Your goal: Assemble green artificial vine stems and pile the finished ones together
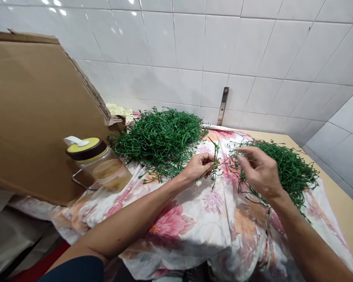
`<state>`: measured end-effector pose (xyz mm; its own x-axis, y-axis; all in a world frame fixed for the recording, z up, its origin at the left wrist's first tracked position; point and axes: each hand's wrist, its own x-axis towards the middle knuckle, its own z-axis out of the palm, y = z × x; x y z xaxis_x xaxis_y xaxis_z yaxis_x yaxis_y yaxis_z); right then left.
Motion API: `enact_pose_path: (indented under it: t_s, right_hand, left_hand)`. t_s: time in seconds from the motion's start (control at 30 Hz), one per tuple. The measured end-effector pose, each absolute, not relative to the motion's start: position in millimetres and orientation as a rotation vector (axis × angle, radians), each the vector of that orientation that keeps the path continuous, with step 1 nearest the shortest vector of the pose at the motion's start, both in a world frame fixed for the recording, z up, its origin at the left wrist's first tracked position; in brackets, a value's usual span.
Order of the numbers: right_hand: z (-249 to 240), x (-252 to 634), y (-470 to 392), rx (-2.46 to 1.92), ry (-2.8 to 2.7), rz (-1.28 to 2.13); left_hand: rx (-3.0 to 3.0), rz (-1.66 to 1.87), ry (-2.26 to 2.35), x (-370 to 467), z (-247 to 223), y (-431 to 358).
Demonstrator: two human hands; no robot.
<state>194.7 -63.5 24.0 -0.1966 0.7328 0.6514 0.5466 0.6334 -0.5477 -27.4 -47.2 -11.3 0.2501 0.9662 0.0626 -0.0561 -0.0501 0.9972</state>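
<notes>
My left hand (201, 166), in the middle of the head view, pinches a branching green artificial flower stem (216, 147). Its thin offshoots stick out above and below the fingers. My right hand (260, 170) is raised a little to the right, thumb and forefinger close together. A thin strand (228, 158) runs from the left hand toward those fingertips; its exact kind is too fine to tell. Behind the right hand lies a heap of loose green stems (294, 168). A larger pile of similar stems (167, 135) rests beyond my left hand.
A floral cloth (191, 231) covers the tabletop (348, 219). At left stand a clear jar with a yellow-and-brown lid (101, 166) and a large cardboard box (41, 117). Pale small pieces (120, 111) lie behind the box. A white tiled wall (188, 43) closes off the back.
</notes>
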Motion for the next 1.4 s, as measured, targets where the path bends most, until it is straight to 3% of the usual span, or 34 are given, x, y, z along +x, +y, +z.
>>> enact_pose_path:
  t_s: [0.2,0.77,1.17,1.4]
  right_hand:
    - [3.5,171.8,-61.7,-0.955,-2.170,0.224]
    - [-1.4,174.2,-59.5,-1.155,-2.116,0.395]
    - [-1.1,182.7,-45.8,-0.988,-1.786,1.400]
    - [-8.3,179.9,-44.6,-0.987,-1.945,1.383]
  left_hand:
    - [1.374,1.059,0.912,-23.3,-18.0,-47.0]
    - [1.467,1.198,0.876,-22.6,-15.9,-47.6]
    - [1.599,1.076,0.841,-21.0,-18.9,-54.4]
    - [1.544,1.117,0.826,-20.7,-14.4,-53.1]
